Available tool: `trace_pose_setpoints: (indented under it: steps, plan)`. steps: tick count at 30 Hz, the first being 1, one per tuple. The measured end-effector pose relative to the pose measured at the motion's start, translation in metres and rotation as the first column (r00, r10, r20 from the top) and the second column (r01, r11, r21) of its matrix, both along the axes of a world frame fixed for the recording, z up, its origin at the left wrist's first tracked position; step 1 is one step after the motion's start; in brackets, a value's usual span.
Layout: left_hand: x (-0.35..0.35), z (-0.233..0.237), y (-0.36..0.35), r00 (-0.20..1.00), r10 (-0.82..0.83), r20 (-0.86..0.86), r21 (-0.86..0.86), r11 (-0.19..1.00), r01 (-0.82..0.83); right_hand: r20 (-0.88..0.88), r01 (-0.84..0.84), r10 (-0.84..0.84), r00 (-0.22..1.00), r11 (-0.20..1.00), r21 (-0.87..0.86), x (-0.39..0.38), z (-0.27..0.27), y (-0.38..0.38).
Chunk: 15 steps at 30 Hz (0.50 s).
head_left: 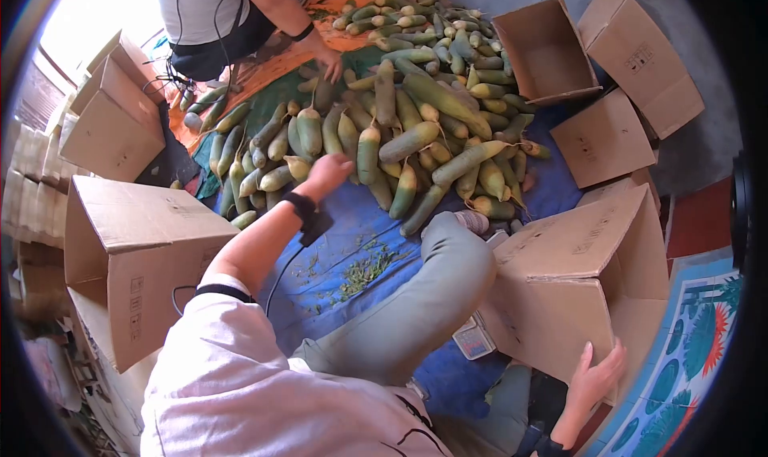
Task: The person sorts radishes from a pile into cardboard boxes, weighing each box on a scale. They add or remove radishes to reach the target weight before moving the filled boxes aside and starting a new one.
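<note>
A large heap of green radishes (pixel 412 141) with pale, yellowish ends lies on the sheeting. My left hand (pixel 330 174) reaches to the near side of the heap, fingers drawn together beside the radishes; whatever they may hold is hidden. A dark band with a small black device and cable is round that wrist. At the lower right, my right hand (pixel 596 374) grips the edge of an open cardboard box (pixel 552 317), thumb on the outer face. This box lies tilted on its side beside my bent leg, with a scale display (pixel 474 341) next to it.
Another person's hand (pixel 328 59) touches the heap's far side. Open cardboard boxes stand at left (pixel 172 249), far left (pixel 120 125) and upper right (pixel 548 53). Loose leaf scraps (pixel 368 269) lie on the blue sheet (pixel 320 233). Floral-patterned edging (pixel 680 369) runs along the right.
</note>
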<state>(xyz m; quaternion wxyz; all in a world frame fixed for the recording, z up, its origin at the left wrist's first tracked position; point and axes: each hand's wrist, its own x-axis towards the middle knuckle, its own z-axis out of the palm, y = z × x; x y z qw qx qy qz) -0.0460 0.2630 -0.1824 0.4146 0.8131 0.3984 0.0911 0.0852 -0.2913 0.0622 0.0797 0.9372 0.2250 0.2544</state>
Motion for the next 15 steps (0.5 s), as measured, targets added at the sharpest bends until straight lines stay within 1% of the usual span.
trace_pose_setpoints:
  steps: [1,2,3,4,6,8,10,12,13,14,15]
  plan:
    - [-0.016,-0.037,0.024,0.998,0.041,-0.054,0.124,0.992,-0.034,0.02,-0.002,0.002,1.0,1.0,0.002,0.0,-0.001,0.0]
    - [-0.033,-0.053,0.041,0.99,0.004,-0.139,0.186,0.982,0.022,0.02,0.001,-0.001,1.0,1.0,0.01,0.0,-0.003,0.001]
    - [-0.041,-0.045,0.041,0.948,0.123,-0.293,0.222,0.973,-0.058,0.034,0.005,-0.005,0.999,1.0,0.008,0.0,-0.004,0.0]
    - [-0.051,-0.035,0.043,0.911,0.13,-0.391,0.197,0.979,-0.055,0.049,0.007,-0.007,0.999,1.0,0.004,0.0,-0.004,0.0]
    - [-0.068,-0.053,0.054,0.903,0.202,-0.379,0.339,0.938,-0.068,0.059,-0.001,0.0,0.998,1.0,0.009,0.0,-0.005,-0.002]
    - [-0.07,-0.052,0.055,0.862,0.24,-0.446,0.36,0.93,-0.072,0.021,0.075,-0.075,0.997,0.997,-0.001,-0.001,-0.006,-0.005]
    - [-0.067,-0.058,0.064,0.868,0.219,-0.446,0.362,0.931,-0.049,0.025,0.072,-0.072,0.997,0.997,0.017,-0.002,-0.007,-0.003]
    - [-0.064,-0.057,0.066,0.823,0.2,-0.532,0.416,0.908,0.049,0.023,0.064,-0.065,0.998,0.998,0.028,-0.007,-0.003,0.003]
    - [-0.061,-0.054,0.066,0.813,0.202,-0.546,0.451,0.889,0.081,0.023,0.062,-0.062,0.998,0.998,0.026,-0.006,-0.003,0.003]
    - [-0.059,-0.059,0.068,0.812,0.205,-0.546,0.449,0.89,0.078,0.043,0.058,-0.059,0.997,0.998,0.007,-0.006,-0.003,0.002]
    - [-0.056,-0.066,0.072,0.792,0.206,-0.574,0.404,0.913,0.056,0.063,0.054,-0.053,0.997,0.998,-0.01,-0.005,-0.004,0.001]
